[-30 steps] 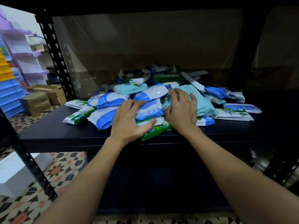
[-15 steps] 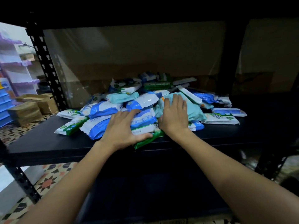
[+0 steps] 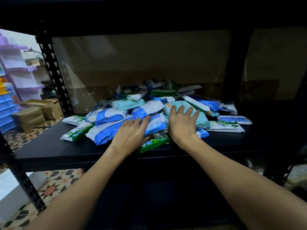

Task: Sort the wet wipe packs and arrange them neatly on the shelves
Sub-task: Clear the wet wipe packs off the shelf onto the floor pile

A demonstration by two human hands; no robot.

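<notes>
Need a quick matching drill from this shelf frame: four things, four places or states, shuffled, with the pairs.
Things:
1. left hand
2. right hand
3. green pack
4. white-and-green pack

Places or states:
A. pokes out at the shelf's front edge, between the two wrists
B. rests flat on a teal pack
C. lies at the pile's left front corner
D. rests on a blue-and-white pack

Pairs: 1-D, 2-B, 3-A, 4-C
</notes>
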